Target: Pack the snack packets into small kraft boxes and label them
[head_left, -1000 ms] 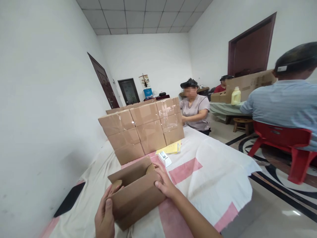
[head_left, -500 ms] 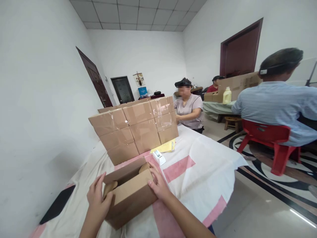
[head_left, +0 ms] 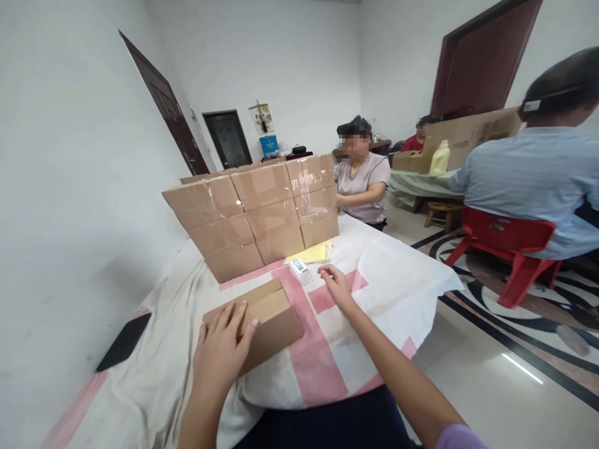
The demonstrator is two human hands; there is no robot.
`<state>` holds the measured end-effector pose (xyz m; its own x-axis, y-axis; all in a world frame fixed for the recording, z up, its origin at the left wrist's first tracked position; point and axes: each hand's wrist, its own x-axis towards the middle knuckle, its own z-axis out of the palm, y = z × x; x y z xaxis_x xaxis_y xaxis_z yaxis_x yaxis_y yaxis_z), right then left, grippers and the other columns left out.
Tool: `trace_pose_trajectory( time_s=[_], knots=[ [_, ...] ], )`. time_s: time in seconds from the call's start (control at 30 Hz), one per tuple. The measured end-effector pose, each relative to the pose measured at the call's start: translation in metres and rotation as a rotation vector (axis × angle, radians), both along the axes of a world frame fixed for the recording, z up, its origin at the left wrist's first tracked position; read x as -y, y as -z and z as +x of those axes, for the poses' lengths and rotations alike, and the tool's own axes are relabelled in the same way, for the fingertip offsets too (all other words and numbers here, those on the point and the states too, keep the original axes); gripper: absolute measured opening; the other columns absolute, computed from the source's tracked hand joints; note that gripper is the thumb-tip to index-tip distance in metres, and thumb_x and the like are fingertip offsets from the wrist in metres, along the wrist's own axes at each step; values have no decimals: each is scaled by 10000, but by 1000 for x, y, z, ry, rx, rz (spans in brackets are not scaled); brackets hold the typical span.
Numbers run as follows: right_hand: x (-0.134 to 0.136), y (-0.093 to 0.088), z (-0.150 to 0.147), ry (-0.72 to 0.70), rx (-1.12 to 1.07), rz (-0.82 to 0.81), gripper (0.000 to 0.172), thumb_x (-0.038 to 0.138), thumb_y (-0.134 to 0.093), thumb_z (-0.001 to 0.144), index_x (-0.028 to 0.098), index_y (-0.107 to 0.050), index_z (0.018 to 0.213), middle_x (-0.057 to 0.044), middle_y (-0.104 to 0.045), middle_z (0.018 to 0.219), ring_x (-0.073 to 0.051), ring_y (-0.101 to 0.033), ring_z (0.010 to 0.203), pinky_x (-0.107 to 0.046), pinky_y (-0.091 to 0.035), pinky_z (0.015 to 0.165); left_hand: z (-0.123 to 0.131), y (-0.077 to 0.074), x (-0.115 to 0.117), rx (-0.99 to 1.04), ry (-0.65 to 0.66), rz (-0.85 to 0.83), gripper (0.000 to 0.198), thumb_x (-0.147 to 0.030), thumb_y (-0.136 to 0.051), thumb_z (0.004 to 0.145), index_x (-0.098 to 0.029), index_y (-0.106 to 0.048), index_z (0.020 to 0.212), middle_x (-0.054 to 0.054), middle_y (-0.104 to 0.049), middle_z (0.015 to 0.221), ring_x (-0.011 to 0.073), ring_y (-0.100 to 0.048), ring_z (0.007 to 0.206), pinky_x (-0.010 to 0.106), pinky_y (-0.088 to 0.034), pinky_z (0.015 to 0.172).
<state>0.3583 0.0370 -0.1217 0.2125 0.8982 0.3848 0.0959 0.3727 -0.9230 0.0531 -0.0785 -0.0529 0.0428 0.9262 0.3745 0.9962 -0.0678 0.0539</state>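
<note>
A small cardboard box (head_left: 271, 342) stands on the cloth-covered table in front of me, its top flaps folded shut. My left hand (head_left: 223, 340) lies across the left part of its top, fingers spread and pressing on the flaps. To the right of the box, my right hand (head_left: 334, 285) is in the air over the cloth, its fingers loosely bent with nothing visible in them. Just left of those fingertips is a small white device (head_left: 302, 272) with a greenish window; I see a gap between them.
Taped cardboard boxes (head_left: 274, 234) are stacked behind the small box. Yellow paper (head_left: 311, 253) lies at their foot. A black flat object (head_left: 124, 342) rests at the left edge. One person (head_left: 365, 178) sits across the table; another sits on a red chair (head_left: 510, 237) to the right.
The box's open top has been closed. My left hand has moved from its left side onto the top. My right hand has let go and moved up and right towards the white device.
</note>
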Motion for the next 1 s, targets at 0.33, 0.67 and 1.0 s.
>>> trace_pose_trajectory(
  time_s=[0.33,0.67,1.0],
  knots=[
    [-81,-25,-8,-146,146,-612,315,389,-654,1007,149,-656,1211,-87,-680,1197,-208,-685,1005,-408,-598,868,2,3,1,26,27,-58,571,-490,-397,1037,-207,-529,1515,55,-450,1625,296,-390,1535,590,-310,1252],
    [-123,-50,-29,-133,171,-1051,379,378,-657,1007,167,-619,1319,-109,-643,1312,-245,-671,1113,-458,-594,932,5,7,7,49,15,-6,554,-490,-444,1029,-247,-524,1520,32,-463,1614,283,-415,1521,569,-310,1260],
    [-127,-45,-49,-4,37,-1093,368,368,-657,1008,174,-622,1318,-110,-639,1323,-244,-669,1117,-456,-597,932,6,9,10,67,26,41,551,-507,-459,1016,-276,-547,1508,34,-481,1601,299,-429,1511,561,-309,1256]
  ],
)
